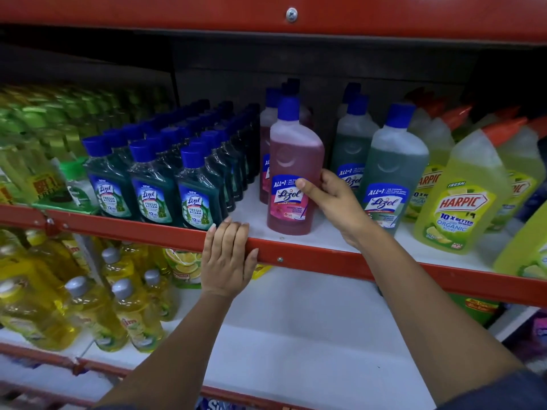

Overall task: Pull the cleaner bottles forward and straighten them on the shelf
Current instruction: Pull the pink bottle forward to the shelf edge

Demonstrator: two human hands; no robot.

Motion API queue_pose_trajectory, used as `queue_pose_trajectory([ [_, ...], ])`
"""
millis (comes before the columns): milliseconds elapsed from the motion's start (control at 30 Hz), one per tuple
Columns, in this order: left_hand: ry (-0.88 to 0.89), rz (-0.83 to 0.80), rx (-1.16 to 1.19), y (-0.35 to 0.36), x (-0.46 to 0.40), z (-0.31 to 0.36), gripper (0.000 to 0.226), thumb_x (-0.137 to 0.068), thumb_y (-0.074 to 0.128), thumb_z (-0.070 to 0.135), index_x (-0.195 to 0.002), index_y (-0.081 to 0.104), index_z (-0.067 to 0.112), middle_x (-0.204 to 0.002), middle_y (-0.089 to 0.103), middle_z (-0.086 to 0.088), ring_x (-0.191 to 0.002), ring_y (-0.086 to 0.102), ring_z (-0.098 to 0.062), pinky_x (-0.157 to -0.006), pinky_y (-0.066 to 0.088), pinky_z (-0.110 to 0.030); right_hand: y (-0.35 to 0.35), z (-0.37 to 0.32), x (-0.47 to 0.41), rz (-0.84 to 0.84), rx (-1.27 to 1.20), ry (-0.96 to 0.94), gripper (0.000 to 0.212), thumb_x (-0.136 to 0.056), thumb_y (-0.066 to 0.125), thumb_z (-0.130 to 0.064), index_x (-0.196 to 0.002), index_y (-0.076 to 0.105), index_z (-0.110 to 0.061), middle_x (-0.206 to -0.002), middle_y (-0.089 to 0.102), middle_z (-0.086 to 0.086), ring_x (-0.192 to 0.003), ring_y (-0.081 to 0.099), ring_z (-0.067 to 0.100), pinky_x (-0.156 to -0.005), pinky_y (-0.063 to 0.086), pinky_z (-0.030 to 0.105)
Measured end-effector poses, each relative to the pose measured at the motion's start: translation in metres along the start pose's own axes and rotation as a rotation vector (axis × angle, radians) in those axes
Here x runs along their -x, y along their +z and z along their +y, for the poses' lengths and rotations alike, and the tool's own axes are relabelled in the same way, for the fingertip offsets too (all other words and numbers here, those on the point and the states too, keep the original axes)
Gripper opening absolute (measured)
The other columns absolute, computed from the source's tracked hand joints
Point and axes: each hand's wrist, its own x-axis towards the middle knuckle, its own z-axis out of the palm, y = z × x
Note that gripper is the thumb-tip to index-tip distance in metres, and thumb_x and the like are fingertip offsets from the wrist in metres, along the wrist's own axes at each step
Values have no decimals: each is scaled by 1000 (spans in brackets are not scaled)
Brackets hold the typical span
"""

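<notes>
A pink Lizol cleaner bottle point(291, 170) with a blue cap stands upright near the front of the white shelf point(328, 236). My right hand point(331, 199) grips its lower right side, thumb across the label. More pink bottles point(268, 134) stand in a row behind it. To the right, a grey-green Lizol bottle point(390, 170) stands near the front, with others behind it. My left hand point(228, 258) rests flat on the red shelf rail point(142, 230), fingers together over the edge, holding no bottle.
Rows of small dark green Lizol bottles point(154, 184) fill the shelf left of the pink ones. Yellow-green Harpic bottles point(461, 199) lean at the right. Yellow dish-liquid bottles point(88, 300) stand on the lower shelf at the left. A red shelf edge point(266, 13) hangs above.
</notes>
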Motion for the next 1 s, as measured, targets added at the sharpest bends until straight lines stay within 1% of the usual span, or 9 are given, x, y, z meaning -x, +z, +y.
queue_pose_trajectory([
  [200,-10,-24,10,-5,-2,1,45,-103,26,36,-125,50,3,-125,50,-13,-123,45,-32,-122,13,-39,4,3,25,-2,91,-43,42,-90,65,-34,-126,56,-14,-120,71,6,-107,70,16,-90,57,35],
  [367,-35,-79,15,-8,-3,2,46,-103,26,36,-124,50,3,-117,66,-20,-124,45,-32,-122,12,-39,7,0,34,2,101,-43,42,-89,65,-36,-125,56,-15,-119,71,5,-106,70,16,-90,58,38],
  [500,-35,-91,26,-11,-4,2,46,-104,25,36,-124,49,3,-120,60,-18,-124,44,-32,-121,12,-39,13,-4,42,36,152,-47,46,-90,62,-39,-129,53,-16,-122,69,5,-108,69,16,-89,59,36],
  [600,-33,-94,23,-12,-4,2,46,-104,24,36,-124,49,3,-124,50,-14,-124,44,-32,-122,11,-39,13,-7,55,52,396,-124,53,-93,50,-48,-136,46,-18,-129,65,5,-113,65,16,-90,58,34],
  [667,-34,-99,22,-12,-4,2,46,-104,25,36,-125,49,2,-122,56,-16,-123,44,-32,-122,12,-40,8,-6,67,52,619,-170,67,-90,41,-58,-147,34,-23,-145,53,2,-128,54,14,-99,52,35],
  [733,-35,-98,21,-11,-4,3,46,-104,26,36,-124,50,2,-118,62,-19,-123,44,-33,-121,13,-40,0,0,82,71,897,-248,73,-93,36,-61,-153,21,-22,-159,34,0,-145,32,12,-114,34,32],
  [800,-36,-93,22,-11,-4,3,46,-104,26,36,-124,50,2,-118,61,-19,-123,44,-33,-121,13,-40,-12,11,96,107,1139,-322,74,-96,31,-61,-155,16,-18,-163,22,1,-150,13,10,-119,13,27],
  [900,-45,-94,26,-10,-3,3,47,-104,25,36,-124,49,2,-121,56,-18,-124,43,-33,-121,12,-40,-36,27,110,199,1334,-384,73,-97,28,-58,-154,20,-12,-162,25,7,-150,16,16,-123,9,30],
  [1000,-54,-96,27,-10,-2,4,47,-104,25,36,-125,49,2,-119,61,-21,-124,43,-34,-121,12,-40,-61,34,120,264,1367,-355,72,-98,30,-54,-153,21,-9,-162,25,10,-150,18,20,-123,5,30],
])
